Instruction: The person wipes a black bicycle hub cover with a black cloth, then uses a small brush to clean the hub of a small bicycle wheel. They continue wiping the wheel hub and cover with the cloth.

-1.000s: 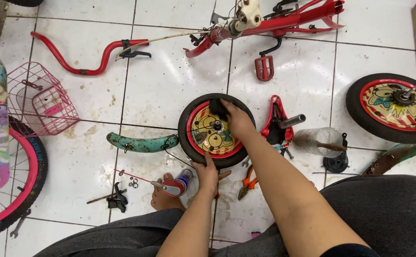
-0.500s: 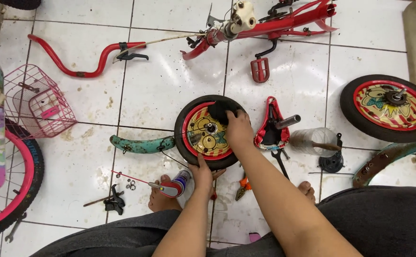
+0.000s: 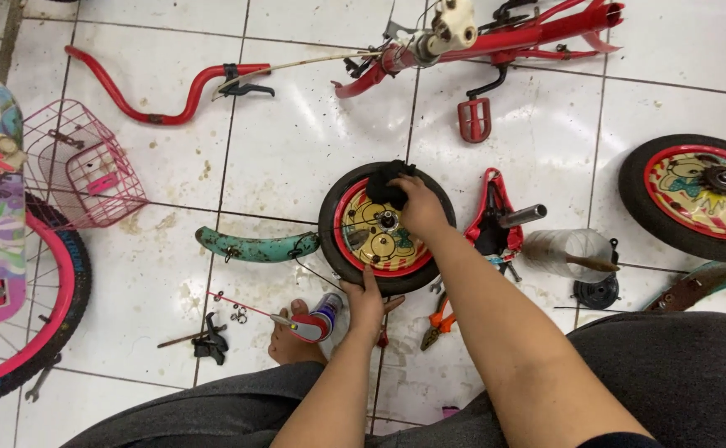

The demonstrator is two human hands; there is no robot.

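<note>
Bare forearms, bare hands (image 3: 365, 300), dark grey trousers, barefoot

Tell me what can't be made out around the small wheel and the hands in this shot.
Head view only:
- Black cloth: right hand covers part of it, and the wheel face beneath is hidden.
- Wheel's near rim: hidden under left hand.
- Spray can: far end lies behind the left hand.
- Second wheel: cut off by the right edge.
- Small parts on the tiles: too small to tell.
</note>
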